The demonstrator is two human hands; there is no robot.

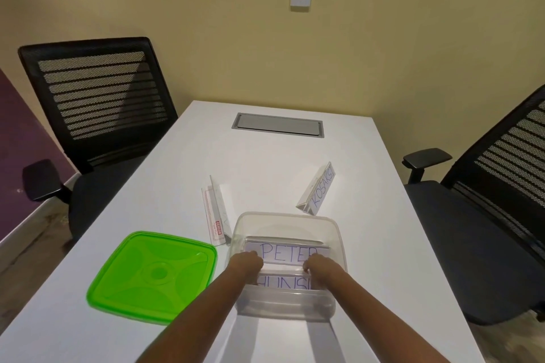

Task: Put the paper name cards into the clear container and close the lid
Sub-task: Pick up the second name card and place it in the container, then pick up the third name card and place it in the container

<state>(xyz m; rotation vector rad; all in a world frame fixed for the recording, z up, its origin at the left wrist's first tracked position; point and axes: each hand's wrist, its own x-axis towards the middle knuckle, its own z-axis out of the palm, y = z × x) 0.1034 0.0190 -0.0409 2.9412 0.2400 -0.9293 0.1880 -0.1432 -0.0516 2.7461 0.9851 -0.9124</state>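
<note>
At lower centre, the left hand (251,263) and right hand (318,266) are each pinching an end of a name card (287,255) inside the clear container (336,240). Two cards are waiting behind it and the green lid (153,275) is lying left; pressing unevenly could crumple the paper.

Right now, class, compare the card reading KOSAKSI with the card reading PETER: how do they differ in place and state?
The KOSAKSI card stands on the white table, outside the clear container; the PETER card lies inside it. KOSAKSI stands folded as a tent and is untouched; PETER lies flatter, with the left hand and right hand on it. KOSAKSI is angled; PETER lies square to the viewer. Both are white paper lettered in blue.
</note>
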